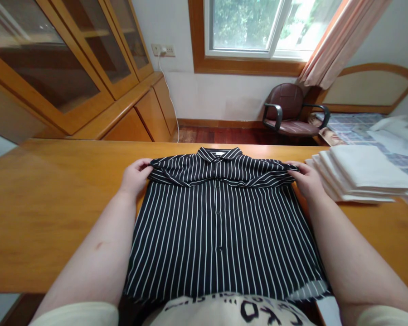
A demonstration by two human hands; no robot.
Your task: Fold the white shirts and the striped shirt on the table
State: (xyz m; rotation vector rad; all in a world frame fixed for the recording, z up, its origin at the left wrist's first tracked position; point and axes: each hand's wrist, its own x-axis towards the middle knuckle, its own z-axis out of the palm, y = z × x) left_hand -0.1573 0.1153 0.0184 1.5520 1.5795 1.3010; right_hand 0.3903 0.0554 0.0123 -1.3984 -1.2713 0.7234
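Observation:
A black shirt with thin white stripes (217,231) lies flat and face up on the wooden table (54,203), collar at the far side. Its sleeves are folded across the chest below the collar. My left hand (135,175) pinches the shirt's left shoulder edge, fingers closed on the cloth. My right hand (306,179) grips the right shoulder edge the same way. The shirt's hem hangs near my body at the table's near edge.
A stack of folded white cloths (357,177) sits on the table just right of my right hand. Beyond the table stand a dark red armchair (289,111), wooden cabinets with glass doors (71,68) at the left, and a window (258,27).

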